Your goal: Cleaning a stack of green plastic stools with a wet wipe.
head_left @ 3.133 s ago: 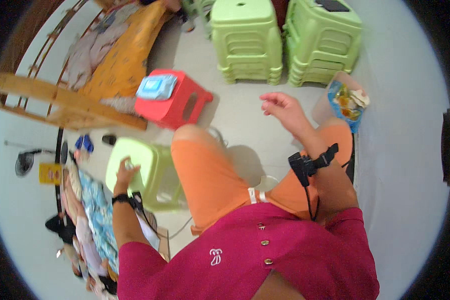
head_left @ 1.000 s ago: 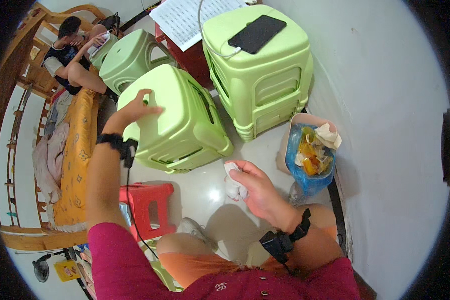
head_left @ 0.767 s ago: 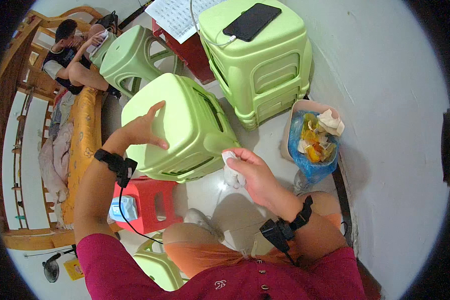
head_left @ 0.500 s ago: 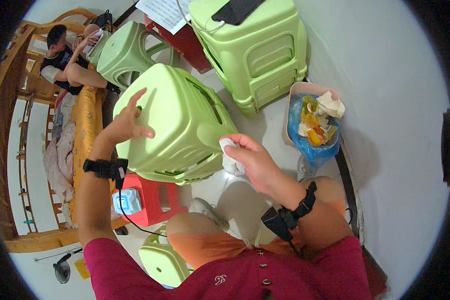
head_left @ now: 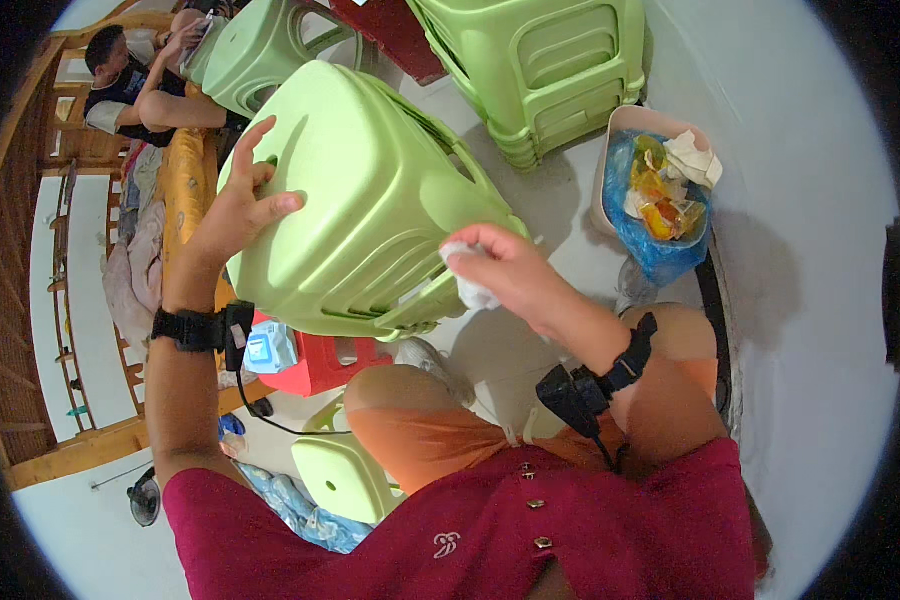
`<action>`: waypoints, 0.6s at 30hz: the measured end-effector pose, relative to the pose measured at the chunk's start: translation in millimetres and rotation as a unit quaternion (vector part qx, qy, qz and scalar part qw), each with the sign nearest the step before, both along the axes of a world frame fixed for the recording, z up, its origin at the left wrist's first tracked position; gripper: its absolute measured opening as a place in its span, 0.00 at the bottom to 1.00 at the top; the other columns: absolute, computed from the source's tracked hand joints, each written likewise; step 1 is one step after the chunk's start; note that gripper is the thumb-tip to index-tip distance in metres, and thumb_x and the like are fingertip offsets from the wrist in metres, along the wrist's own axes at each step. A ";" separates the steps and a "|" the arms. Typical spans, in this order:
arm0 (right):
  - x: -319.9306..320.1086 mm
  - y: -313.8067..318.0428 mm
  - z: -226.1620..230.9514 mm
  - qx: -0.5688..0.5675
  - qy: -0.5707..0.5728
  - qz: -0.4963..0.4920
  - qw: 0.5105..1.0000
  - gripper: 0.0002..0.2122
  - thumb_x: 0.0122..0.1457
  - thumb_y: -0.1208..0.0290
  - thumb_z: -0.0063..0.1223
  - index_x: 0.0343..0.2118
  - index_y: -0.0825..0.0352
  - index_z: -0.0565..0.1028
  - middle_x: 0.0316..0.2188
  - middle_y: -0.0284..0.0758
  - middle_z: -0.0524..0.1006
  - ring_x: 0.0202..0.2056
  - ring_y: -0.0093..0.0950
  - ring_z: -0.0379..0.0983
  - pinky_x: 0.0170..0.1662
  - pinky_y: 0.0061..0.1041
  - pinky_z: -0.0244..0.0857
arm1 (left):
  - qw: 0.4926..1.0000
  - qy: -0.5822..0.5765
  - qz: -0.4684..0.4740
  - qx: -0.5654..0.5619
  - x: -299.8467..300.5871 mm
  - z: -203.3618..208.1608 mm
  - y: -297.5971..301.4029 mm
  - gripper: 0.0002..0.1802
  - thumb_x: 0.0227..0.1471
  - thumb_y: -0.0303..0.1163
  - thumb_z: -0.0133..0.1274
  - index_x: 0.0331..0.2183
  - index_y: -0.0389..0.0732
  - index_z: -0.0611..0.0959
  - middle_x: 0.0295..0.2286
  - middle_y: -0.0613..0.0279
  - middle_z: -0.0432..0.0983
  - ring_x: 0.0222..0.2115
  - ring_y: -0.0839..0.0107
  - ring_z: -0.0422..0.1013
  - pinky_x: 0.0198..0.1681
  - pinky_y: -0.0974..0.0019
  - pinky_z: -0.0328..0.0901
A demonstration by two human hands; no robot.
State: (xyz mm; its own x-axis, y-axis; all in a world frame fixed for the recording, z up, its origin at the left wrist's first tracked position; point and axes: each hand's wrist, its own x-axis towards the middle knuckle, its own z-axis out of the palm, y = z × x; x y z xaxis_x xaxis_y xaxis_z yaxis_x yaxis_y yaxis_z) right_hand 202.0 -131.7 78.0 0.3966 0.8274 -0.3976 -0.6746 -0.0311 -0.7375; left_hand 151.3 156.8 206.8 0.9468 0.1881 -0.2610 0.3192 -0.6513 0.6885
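White wad (head_left: 476, 295), blurred and partly hidden

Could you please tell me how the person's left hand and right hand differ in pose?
The left hand has its fingers spread, while the right hand is closed on a white wad. The left hand is at the seat of the nearest large green stool; the right hand is nearer its legs. Both arms wear black wrist straps.

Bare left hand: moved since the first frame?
Yes: judged against the red plastic stool, the left hand went from its near side to its far side, over light-green plastic stools.
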 end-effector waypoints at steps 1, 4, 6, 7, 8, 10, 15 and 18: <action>-3.3 0.8 -3.1 -0.002 -0.001 0.003 1.000 0.15 0.55 0.67 0.53 0.44 0.66 0.70 0.32 0.30 0.73 0.31 0.19 0.69 0.34 0.20 0.64 | 0.998 0.048 -0.007 0.025 0.3 -1.6 -4.3 0.57 0.37 0.48 0.65 0.60 0.54 0.46 0.37 0.47 0.70 0.38 0.63 0.67 0.43 0.62 0.63; -20.1 5.2 -12.7 -0.042 -0.073 0.099 0.991 0.15 0.57 0.69 0.49 0.46 0.65 0.69 0.34 0.29 0.72 0.32 0.17 0.67 0.30 0.17 0.62 | 0.968 0.123 -0.078 0.206 -1.9 -23.9 -7.8 0.55 0.37 0.45 0.66 0.60 0.55 0.50 0.36 0.49 0.71 0.39 0.60 0.67 0.43 0.59 0.63; -28.5 8.7 -15.1 -0.025 -0.011 0.086 0.996 0.17 0.56 0.71 0.45 0.49 0.65 0.68 0.36 0.30 0.72 0.33 0.18 0.67 0.33 0.19 0.62 | 0.956 0.116 -0.106 0.248 -10.1 -46.3 -19.3 0.55 0.36 0.46 0.66 0.59 0.55 0.51 0.35 0.49 0.71 0.40 0.56 0.67 0.45 0.56 0.62; -31.0 11.1 -17.1 -0.002 -0.006 0.099 0.995 0.19 0.55 0.72 0.43 0.51 0.65 0.66 0.38 0.30 0.71 0.37 0.20 0.68 0.37 0.20 0.63 | 0.962 0.114 -0.095 0.228 -13.3 -52.9 -27.2 0.55 0.36 0.45 0.66 0.60 0.55 0.51 0.35 0.48 0.71 0.39 0.54 0.68 0.46 0.54 0.61; -33.5 14.1 -18.3 -0.002 -0.008 0.103 0.995 0.19 0.55 0.72 0.43 0.51 0.65 0.66 0.38 0.30 0.71 0.37 0.20 0.68 0.37 0.20 0.63 | 0.968 0.113 -0.081 0.208 -16.4 -56.7 -32.7 0.55 0.36 0.45 0.66 0.60 0.55 0.50 0.35 0.47 0.71 0.39 0.53 0.68 0.46 0.53 0.60; -38.6 20.4 -19.8 0.081 0.075 0.060 0.992 0.20 0.54 0.76 0.43 0.51 0.64 0.65 0.40 0.31 0.71 0.41 0.22 0.68 0.41 0.22 0.63 | 0.976 0.130 -0.039 0.173 -28.1 -58.5 -37.2 0.51 0.38 0.48 0.64 0.60 0.54 0.53 0.38 0.46 0.71 0.41 0.53 0.67 0.48 0.52 0.58; -56.8 30.5 -19.3 0.137 0.078 0.031 0.987 0.24 0.49 0.84 0.46 0.52 0.65 0.64 0.43 0.34 0.70 0.43 0.25 0.68 0.47 0.23 0.62 | 0.927 -0.136 -0.209 0.279 -89.4 -54.4 -90.1 0.35 0.47 0.50 0.53 0.56 0.53 0.65 0.46 0.49 0.65 0.43 0.54 0.65 0.46 0.52 0.58; -62.4 36.4 -1.6 0.121 0.098 0.051 0.987 0.26 0.50 0.87 0.48 0.54 0.65 0.60 0.45 0.35 0.68 0.46 0.26 0.66 0.50 0.25 0.63 | 0.970 -0.152 -0.157 0.104 -130.3 -58.6 -110.3 0.27 0.45 0.40 0.57 0.49 0.51 0.72 0.46 0.52 0.65 0.42 0.53 0.66 0.44 0.55 0.64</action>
State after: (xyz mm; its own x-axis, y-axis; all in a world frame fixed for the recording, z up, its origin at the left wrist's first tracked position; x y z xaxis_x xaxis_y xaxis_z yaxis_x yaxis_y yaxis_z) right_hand 139.7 -95.3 76.4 0.2421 0.9391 -0.2440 -0.8072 0.0554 -0.5877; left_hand 21.0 46.4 148.1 0.9932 -0.1036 0.0528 -0.1153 -0.8182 0.5633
